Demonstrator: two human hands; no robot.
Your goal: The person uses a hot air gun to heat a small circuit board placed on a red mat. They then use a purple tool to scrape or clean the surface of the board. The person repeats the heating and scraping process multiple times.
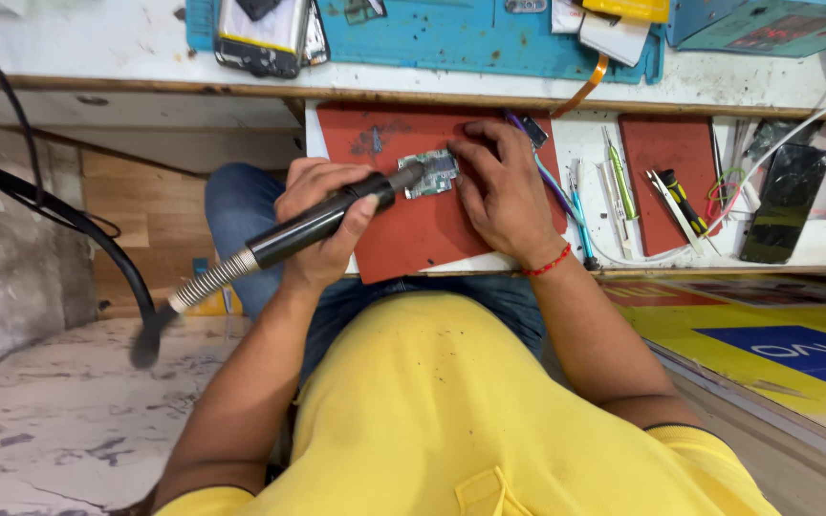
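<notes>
Red mat (413,239): circuit board (431,174) half hidden by right hand (504,191).

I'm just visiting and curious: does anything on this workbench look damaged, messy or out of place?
Yes. The red mat under the small circuit board has dark scorched-looking smudges near its top edge. The blue mat above is spotted with stains. An orange ribbon strip dangles over the bench edge. The left hand holds a black heat tool; the right hand steadies the board.

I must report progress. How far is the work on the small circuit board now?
Done: circuit board lies on the red mat. In hand: left hand aims the hot-air tool at it; right hand steadies it. Left: tweezers lie unused.
</notes>
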